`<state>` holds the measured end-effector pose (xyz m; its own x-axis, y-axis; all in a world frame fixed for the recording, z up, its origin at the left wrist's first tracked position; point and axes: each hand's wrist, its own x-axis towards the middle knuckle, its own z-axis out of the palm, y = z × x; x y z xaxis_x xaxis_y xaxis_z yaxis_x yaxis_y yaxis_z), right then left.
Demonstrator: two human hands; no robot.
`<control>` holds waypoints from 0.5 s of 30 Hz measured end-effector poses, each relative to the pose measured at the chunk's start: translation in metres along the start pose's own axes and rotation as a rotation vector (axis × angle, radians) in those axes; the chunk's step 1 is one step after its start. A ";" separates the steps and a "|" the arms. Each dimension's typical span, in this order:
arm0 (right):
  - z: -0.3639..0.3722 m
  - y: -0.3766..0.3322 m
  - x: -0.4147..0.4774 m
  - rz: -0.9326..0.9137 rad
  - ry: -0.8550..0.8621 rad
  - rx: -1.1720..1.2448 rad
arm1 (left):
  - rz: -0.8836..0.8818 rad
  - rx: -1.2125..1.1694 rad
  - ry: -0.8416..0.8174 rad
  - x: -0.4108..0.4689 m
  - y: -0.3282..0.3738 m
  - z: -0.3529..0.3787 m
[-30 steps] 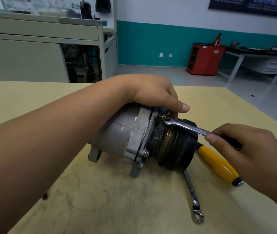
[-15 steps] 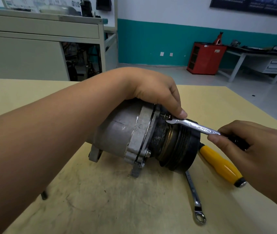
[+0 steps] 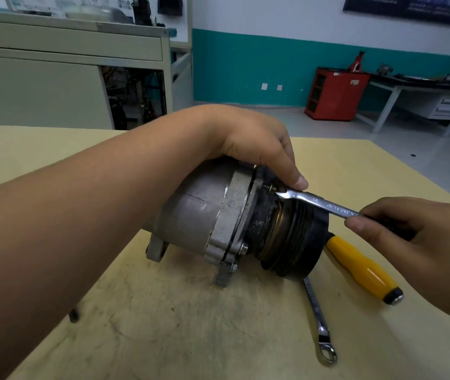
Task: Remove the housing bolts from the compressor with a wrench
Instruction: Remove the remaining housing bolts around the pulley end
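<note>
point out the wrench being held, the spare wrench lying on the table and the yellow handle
held wrench (image 3: 325, 205): head view, middle of its shiny shank.
spare wrench (image 3: 315, 308): head view, on its shank, above the ring end.
yellow handle (image 3: 361, 270): head view, middle of the yellow grip.

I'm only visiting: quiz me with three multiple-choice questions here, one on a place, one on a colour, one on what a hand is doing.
1. Where is the spare wrench? A on the table by the compressor; B on a shelf; C in a drawer.
2. The screwdriver handle is: A red; B yellow; C green.
3. The right hand: A lies flat; B grips a wrench set on a bolt; C hangs idle.
Answers: 1 A, it lies flat there; 2 B, plainly yellow; 3 B, fingers curl round its shaft.
</note>
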<state>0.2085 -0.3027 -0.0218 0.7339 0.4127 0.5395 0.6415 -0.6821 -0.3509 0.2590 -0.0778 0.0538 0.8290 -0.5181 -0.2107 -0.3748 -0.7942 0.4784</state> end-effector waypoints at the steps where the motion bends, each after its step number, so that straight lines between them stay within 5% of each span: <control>1: 0.000 0.000 0.000 0.003 0.000 -0.002 | -0.001 -0.001 0.002 0.000 0.000 0.000; 8: 0.002 -0.002 -0.003 -0.021 0.009 -0.103 | 0.005 -0.010 -0.014 -0.001 0.000 -0.001; 15: 0.000 -0.009 -0.001 0.071 -0.003 0.051 | -0.016 0.010 -0.005 -0.002 0.002 -0.001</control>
<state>0.2017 -0.2970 -0.0190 0.7784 0.3666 0.5096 0.5986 -0.6779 -0.4267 0.2565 -0.0784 0.0558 0.8331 -0.5066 -0.2222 -0.3656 -0.8057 0.4660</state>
